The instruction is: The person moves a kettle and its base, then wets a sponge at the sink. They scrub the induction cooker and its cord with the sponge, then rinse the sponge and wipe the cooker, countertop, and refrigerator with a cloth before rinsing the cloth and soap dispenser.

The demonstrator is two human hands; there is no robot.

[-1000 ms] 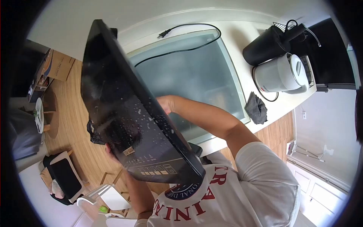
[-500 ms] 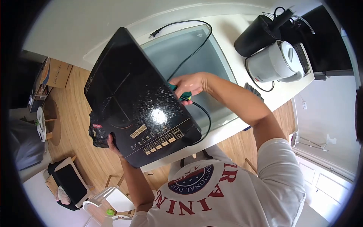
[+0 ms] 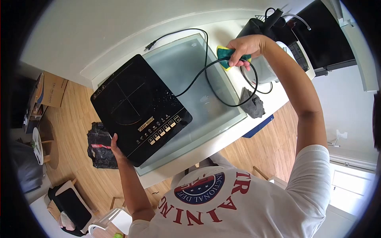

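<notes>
Black and glossy, the flat square induction cooktop lies tilted across the near left corner of the frosted glass counter, its row of touch buttons toward the person. The left hand grips its near edge from below, fingers curled under and out of sight. Its black power cord loops over the glass, the plug lying at the far edge. The right hand is raised over the far right of the counter, fingers closed around a yellow-and-green sponge together with a stretch of the cord. Just beyond stand a white electric kettle and a black appliance; a crumpled dark grey cloth lies near the counter's right edge.
</notes>
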